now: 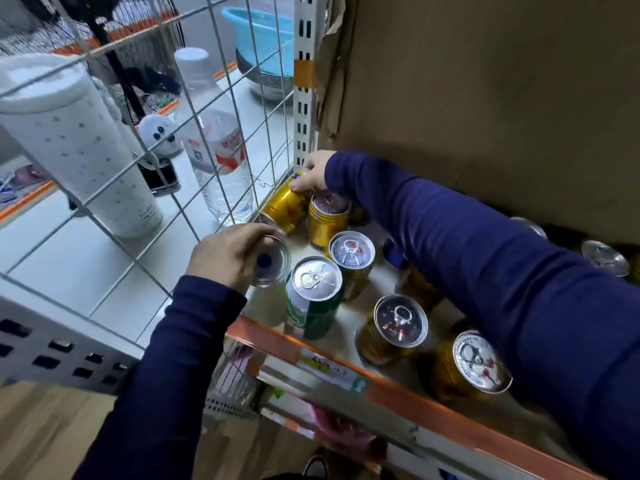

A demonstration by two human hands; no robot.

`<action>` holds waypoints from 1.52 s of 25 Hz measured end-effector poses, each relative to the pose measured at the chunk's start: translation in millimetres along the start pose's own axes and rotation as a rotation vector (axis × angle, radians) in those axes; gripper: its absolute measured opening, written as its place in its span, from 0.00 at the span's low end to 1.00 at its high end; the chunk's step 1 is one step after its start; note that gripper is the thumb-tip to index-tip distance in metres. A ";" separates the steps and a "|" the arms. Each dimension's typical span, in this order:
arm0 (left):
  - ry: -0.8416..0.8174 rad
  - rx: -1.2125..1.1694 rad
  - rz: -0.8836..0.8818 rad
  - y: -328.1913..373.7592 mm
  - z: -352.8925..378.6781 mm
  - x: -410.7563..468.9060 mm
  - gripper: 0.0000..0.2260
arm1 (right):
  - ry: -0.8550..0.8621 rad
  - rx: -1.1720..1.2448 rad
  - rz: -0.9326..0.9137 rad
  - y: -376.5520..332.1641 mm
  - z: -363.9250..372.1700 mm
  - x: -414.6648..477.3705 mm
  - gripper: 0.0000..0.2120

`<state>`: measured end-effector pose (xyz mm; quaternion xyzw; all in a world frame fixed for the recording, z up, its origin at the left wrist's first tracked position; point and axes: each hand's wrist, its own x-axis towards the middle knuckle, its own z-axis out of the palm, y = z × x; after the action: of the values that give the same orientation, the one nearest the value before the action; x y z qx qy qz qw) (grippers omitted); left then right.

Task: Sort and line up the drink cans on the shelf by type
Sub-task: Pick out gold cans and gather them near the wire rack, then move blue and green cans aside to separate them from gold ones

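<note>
A pale metal shelf (263, 336) with an orange front lip is carrying a loose cluster of cylindrical aluminium drink cans, most with silver pull-tab lids. Six gold cans (394, 329) are showing: five are standing upright, one of them half hidden under a navy sleeve, and one is leaning. One green can (311, 299) is standing near the front edge. Two more silver lids are showing at far right, their body colours unclear. The right hand (311, 171) is reaching into the back left corner beside a white slotted upright (302, 133), fingers curling round the top of the leaning gold can (282, 204). The left hand (225, 254) is gripping a tipped can (273, 261), its silver concave base facing the viewer, just left of the green can.
</note>
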<state>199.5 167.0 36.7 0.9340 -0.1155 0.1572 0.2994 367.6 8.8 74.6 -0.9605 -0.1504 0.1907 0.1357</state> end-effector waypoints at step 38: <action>-0.337 -0.128 0.813 518.9 231.5 -170.1 0.18 | 1.110 0.347 0.784 343.6 141.1 -721.9 0.04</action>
<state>-66.5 -362.2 67.9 0.8048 -0.5301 0.1003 0.2475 -245.1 -523.9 74.7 -0.8638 0.3314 -0.2717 0.2649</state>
